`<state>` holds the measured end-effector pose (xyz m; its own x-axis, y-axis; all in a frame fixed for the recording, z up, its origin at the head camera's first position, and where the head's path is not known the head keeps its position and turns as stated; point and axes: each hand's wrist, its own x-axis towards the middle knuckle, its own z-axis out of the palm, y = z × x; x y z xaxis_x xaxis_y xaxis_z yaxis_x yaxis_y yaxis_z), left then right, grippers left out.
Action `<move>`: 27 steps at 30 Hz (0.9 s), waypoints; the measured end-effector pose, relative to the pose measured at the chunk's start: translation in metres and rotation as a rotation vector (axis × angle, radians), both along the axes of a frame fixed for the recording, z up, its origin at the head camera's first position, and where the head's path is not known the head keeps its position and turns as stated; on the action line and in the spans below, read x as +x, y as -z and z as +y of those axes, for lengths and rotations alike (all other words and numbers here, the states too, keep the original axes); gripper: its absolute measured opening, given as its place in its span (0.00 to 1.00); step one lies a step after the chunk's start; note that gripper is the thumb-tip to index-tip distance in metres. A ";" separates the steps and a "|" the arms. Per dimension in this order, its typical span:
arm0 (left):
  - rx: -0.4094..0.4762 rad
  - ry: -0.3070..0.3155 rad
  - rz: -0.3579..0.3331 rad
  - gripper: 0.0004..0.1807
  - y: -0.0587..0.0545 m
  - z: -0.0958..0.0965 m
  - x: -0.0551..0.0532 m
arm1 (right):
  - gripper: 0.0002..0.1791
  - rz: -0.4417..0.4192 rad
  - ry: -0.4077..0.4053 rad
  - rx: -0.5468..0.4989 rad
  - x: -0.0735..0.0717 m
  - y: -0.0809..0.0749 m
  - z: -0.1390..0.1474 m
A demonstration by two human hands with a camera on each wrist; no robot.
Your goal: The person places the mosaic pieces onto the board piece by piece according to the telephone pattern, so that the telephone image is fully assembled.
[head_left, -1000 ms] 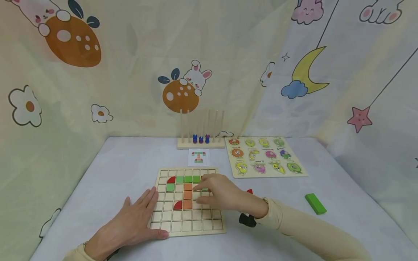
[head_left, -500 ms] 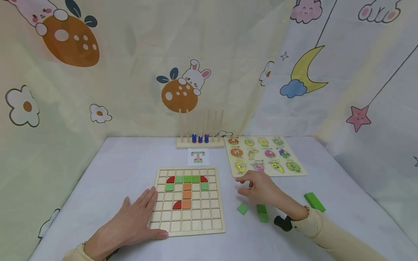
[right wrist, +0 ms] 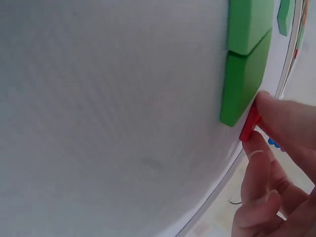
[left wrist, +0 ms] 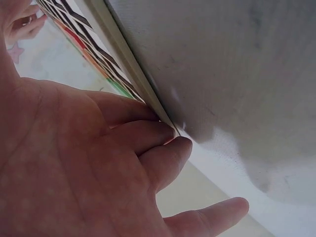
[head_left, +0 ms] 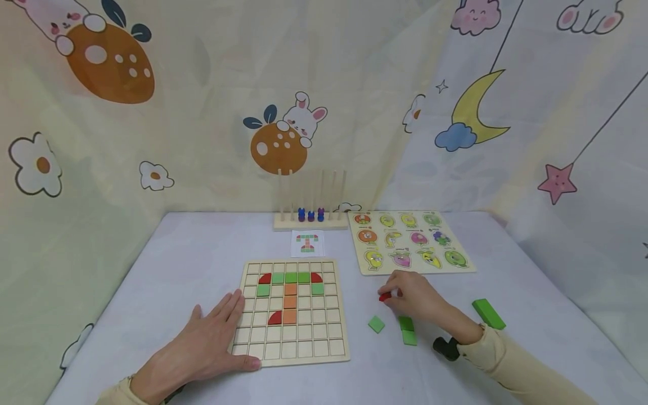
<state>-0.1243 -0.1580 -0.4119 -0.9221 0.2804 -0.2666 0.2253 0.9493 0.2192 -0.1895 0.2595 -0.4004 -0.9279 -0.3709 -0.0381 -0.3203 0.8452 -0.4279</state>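
My right hand [head_left: 417,295] pinches a red block [head_left: 385,296] between thumb and fingers, right of the wooden grid board [head_left: 321,332]. In the right wrist view the red block [right wrist: 250,122] shows close beside two green blocks [right wrist: 242,84]. My left hand [head_left: 207,337] lies with straight fingers along the board's left edge, its thumb at the near left corner. On the grid, green squares [head_left: 291,277], orange squares [head_left: 290,302] and red quarter-round pieces [head_left: 275,318] form a T-like figure. A single green square [head_left: 376,324] lies between the board and the green blocks.
A small pattern card [head_left: 307,244] lies behind the board. Beyond it stands a peg rack [head_left: 311,223] with several blue beads. A fruit puzzle board [head_left: 412,244] is at the back right, and a long green block [head_left: 489,314] lies near the right forearm.
My right hand moves right, away from the board, leaving a red quarter-round at the figure's top right. It then comes down and pinches another red block. The left hand stays put.
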 end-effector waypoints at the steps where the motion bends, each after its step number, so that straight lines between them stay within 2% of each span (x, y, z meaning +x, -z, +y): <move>1: -0.001 0.001 0.001 0.77 0.000 0.000 0.000 | 0.11 0.015 -0.003 0.014 0.000 0.001 -0.001; 4: -0.002 0.003 0.007 0.77 -0.001 0.000 0.000 | 0.09 0.040 0.003 0.052 -0.001 0.002 -0.003; 8: 0.001 0.003 0.002 0.77 -0.001 0.000 0.000 | 0.12 0.043 -0.015 0.082 0.000 0.000 -0.003; 13: -0.012 -0.006 -0.019 0.78 -0.001 0.000 -0.001 | 0.19 0.033 -0.106 0.061 0.001 -0.004 0.002; 18: -0.017 -0.001 -0.012 0.78 -0.001 -0.001 -0.001 | 0.17 0.052 -0.171 0.070 0.003 -0.003 -0.001; 22: -0.011 0.005 -0.004 0.78 0.000 -0.001 -0.001 | 0.16 0.072 -0.165 0.094 0.003 -0.001 -0.004; 27: -0.011 -0.001 -0.007 0.78 0.001 0.000 -0.001 | 0.18 0.069 -0.119 0.130 0.004 0.002 -0.006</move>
